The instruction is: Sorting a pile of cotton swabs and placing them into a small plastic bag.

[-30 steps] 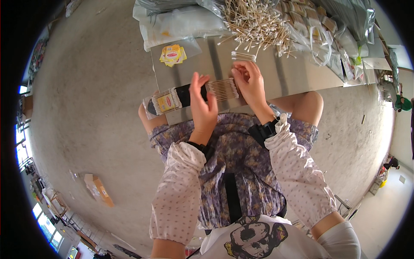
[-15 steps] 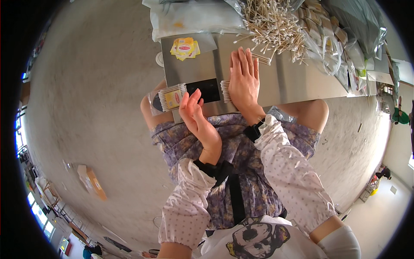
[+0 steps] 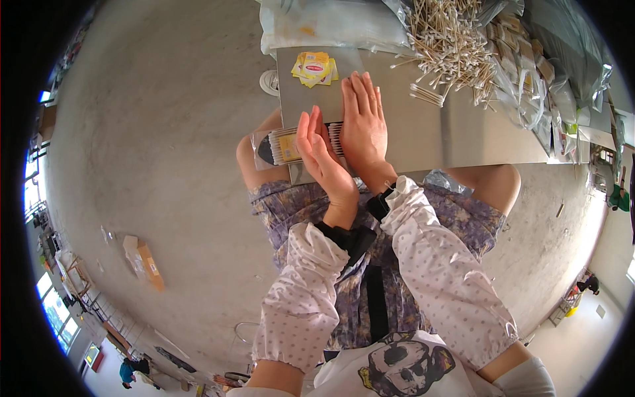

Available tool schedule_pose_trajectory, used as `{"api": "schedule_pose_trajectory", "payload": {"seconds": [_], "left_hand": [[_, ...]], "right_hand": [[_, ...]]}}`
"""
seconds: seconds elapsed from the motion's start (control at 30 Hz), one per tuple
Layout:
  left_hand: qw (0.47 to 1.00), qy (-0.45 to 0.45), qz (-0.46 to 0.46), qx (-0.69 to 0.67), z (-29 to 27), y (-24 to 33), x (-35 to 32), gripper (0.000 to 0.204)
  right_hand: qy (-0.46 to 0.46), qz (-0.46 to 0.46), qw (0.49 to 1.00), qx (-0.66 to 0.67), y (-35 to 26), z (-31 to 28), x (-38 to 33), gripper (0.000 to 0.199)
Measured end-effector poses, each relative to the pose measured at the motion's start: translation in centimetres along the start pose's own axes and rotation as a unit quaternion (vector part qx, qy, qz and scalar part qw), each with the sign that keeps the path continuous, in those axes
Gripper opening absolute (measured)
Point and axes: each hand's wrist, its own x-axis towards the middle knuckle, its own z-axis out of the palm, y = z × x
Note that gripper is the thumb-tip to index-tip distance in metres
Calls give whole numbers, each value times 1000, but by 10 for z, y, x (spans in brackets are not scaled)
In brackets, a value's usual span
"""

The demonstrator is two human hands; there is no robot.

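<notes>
My right hand [image 3: 364, 126] lies palm down on the metal tabletop, fingers straight and together. Along its left edge a row of cotton swabs [image 3: 337, 137] shows, partly covered by both hands. My left hand [image 3: 324, 155] is on edge just left of that row, fingers extended and thumb apart, gripping nothing. Beside it at the left, a batch of cotton swabs [image 3: 276, 148] with a yellow label [image 3: 287, 147] sits partly in a clear plastic bag [image 3: 260, 151] at the table's edge. How far the swabs extend beneath my hands is hidden.
A stack of yellow labels [image 3: 314, 69] lies at the table's far left. A big heap of loose cotton swabs [image 3: 446, 53] is at the back, with a small bunch [image 3: 426, 95] in front. Clear bags [image 3: 529, 92] crowd the far right; a white plastic bag [image 3: 334, 26] lies behind the labels.
My right hand has slid left across the table with the row of swabs, closing the gap to my left hand and the labelled batch. The whole view has shifted slightly.
</notes>
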Motion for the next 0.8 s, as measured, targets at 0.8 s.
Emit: {"api": "schedule_pose_trajectory", "payload": {"seconds": [0.8], "left_hand": [[994,-101,-41,32,-8,11,21,52]], "right_hand": [[-34,-31,999,17,-8,0,-1,50]]}}
